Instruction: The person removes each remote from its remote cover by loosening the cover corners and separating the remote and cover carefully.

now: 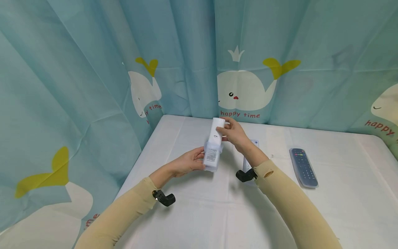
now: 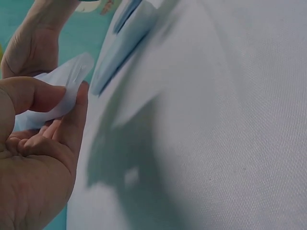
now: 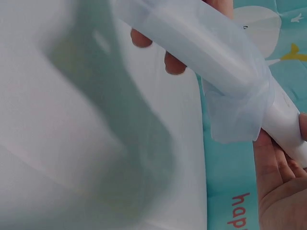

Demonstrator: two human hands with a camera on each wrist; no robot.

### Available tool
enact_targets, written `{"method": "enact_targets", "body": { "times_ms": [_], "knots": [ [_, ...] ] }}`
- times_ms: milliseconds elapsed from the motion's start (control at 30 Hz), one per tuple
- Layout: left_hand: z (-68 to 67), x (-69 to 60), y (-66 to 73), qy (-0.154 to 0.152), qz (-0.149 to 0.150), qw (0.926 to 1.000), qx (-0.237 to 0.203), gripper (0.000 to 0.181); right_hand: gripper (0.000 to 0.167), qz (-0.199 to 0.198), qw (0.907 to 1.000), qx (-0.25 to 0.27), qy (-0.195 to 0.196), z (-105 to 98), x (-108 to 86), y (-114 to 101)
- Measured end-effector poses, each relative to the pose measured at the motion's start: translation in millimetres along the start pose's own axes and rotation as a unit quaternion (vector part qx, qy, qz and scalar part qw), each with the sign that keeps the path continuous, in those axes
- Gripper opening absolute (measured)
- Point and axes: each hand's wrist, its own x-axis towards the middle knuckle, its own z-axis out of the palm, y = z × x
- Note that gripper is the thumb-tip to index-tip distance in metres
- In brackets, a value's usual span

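Observation:
A white remote control [image 1: 216,135] is held in the air above the table, its back with a small dark mark facing up. Its nearer part sits inside a translucent soft cover [image 1: 211,160], through which a printed label shows. The cover's far edge is folded back around the remote [image 3: 287,120]. My left hand [image 1: 187,162] pinches the covered near end between thumb and fingers, seen also in the left wrist view. My right hand [image 1: 234,133] grips the bare far end, thumb on top and fingers beneath.
A dark grey remote [image 1: 303,167] in a clear cover lies on the white table [image 1: 348,173] at the right. Another light remote [image 1: 246,165] lies partly hidden below my right wrist. A blue whale-print curtain [image 1: 192,69] borders the table's back and left.

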Motion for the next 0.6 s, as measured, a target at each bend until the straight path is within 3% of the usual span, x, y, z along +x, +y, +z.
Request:
{"method": "enact_targets", "body": {
  "times_ms": [600],
  "knots": [
    [-0.1, 0.5, -1.2, -0.002, -0.001, 1.0, -0.001, 0.089, 0.056, -0.002, 1.0, 0.009, 0.002, -2.6, 3.0, 2.6]
  ]
}}
